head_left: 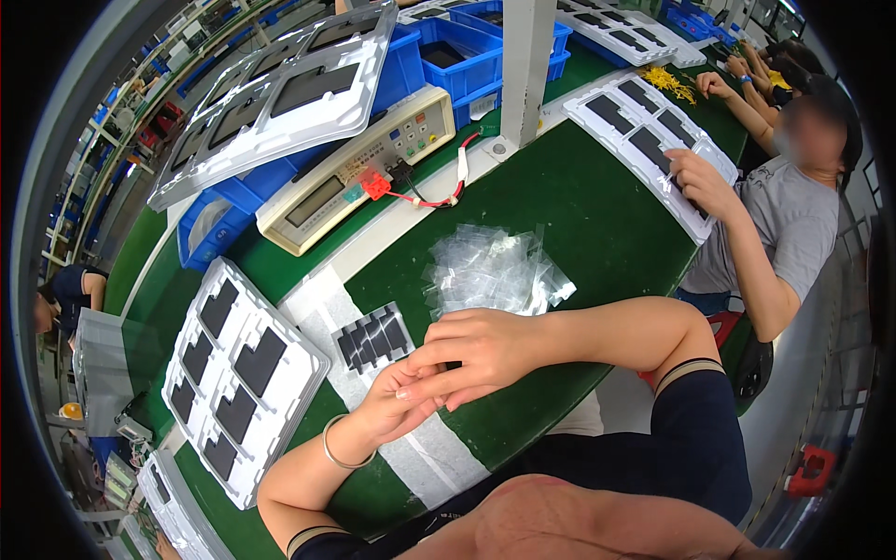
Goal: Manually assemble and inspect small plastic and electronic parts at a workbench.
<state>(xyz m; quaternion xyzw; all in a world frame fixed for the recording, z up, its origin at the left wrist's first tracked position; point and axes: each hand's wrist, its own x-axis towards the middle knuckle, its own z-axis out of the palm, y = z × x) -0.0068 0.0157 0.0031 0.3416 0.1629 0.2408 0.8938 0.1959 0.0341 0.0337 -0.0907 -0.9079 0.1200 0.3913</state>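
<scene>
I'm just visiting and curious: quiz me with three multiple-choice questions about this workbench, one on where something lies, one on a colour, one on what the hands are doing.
1. Where does the pile of clear plastic bags lie?
A. On the green table top, just beyond the hands
B. Inside a blue bin
C. On the white tray at the left

2. What colour is the clip on the tester box?
A. Yellow
B. Red
C. Green

3. How are the person's hands placed?
A. Far apart, flat on the table
B. Both gripping the white tray
C. Together, the right hand over the left

Answers:
1. A: the bags rest on the green table top past the hands.
2. B: the red clip sits at the box's front with a red wire.
3. C: the right hand overlaps the left hand; what they pinch is hidden.
</scene>
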